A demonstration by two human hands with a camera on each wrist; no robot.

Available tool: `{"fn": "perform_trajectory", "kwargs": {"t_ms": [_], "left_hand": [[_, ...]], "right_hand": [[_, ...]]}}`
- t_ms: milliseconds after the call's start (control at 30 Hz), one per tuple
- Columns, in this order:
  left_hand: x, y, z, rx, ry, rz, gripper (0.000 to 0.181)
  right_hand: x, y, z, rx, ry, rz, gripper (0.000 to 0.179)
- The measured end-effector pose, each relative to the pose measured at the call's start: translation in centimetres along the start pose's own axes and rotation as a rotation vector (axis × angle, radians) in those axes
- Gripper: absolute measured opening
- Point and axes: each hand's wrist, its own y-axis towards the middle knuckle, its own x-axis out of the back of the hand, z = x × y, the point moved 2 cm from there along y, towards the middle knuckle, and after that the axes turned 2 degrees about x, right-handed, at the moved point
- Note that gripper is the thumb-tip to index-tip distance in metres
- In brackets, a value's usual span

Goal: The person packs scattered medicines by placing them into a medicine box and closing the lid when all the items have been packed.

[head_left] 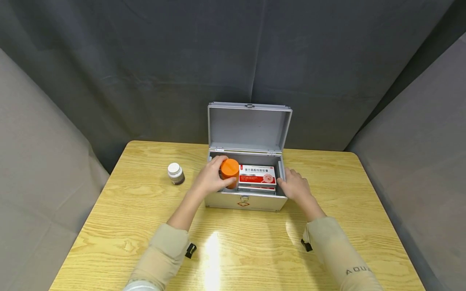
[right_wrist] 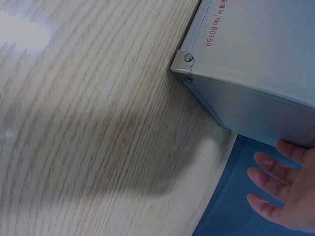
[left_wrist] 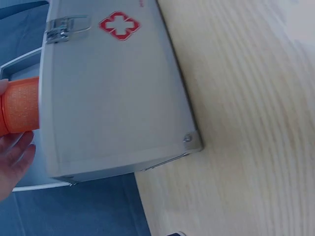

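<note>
An orange pill bottle [head_left: 230,169] with an orange lid is gripped by my left hand [head_left: 212,176], thumb in front and fingers behind. It stands in the left part of an open silver first-aid case [head_left: 223,199]. In the left wrist view the orange bottle [left_wrist: 22,104] shows above the case's rim. My right hand [head_left: 295,186] holds the case's right wall, thumb over the rim and fingers outside. The right wrist view shows that hand [right_wrist: 295,189] with its index finger at the side wall and the other fingers spread. White-and-red medicine boxes [head_left: 257,174] lie stacked beside the bottle.
A white-capped small bottle [head_left: 176,173] stands on the wooden table [head_left: 127,226], left of the case. The raised lid [head_left: 249,127] leans back towards the dark curtain [head_left: 164,81]. Grey cloth panels flank the table on both sides.
</note>
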Motion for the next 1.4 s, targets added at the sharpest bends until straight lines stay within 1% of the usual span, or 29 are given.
{"fn": "perform_trajectory", "kwargs": {"t_ms": [233, 400, 500, 733, 900, 1200, 1400], "left_hand": [[-1.8, 0.3, 0.7, -0.018, 0.066, 0.076, 0.06], [-2.7, 0.4, 1.3, -0.01, 0.082, 0.138, 0.061], [-3.1, 0.5, 1.6, -0.011, 0.09, 0.162, 0.059], [-3.5, 0.6, 2.0, 0.009, 0.079, 0.21, 0.056], [-3.6, 0.7, 2.2, 0.019, 0.071, 0.228, 0.056], [-4.0, 1.3, 2.6, -0.009, 0.093, 0.262, 0.045], [-4.0, 1.4, 2.7, -0.012, 0.089, 0.281, 0.044]], "right_hand": [[0.0, 0.0, 0.1, 0.001, 0.009, -0.005, 0.049], [0.0, 0.0, 0.2, -0.001, 0.013, -0.009, 0.048], [0.0, 0.0, 0.2, -0.001, 0.016, -0.01, 0.048], [-0.1, 0.0, 0.1, -0.001, 0.019, -0.006, 0.048], [-0.1, 0.1, 0.0, 0.0, 0.021, -0.006, 0.048], [-0.1, 0.0, 0.0, -0.011, 0.016, -0.004, 0.05], [-0.2, 0.1, -0.1, -0.015, 0.022, -0.006, 0.049]]}}
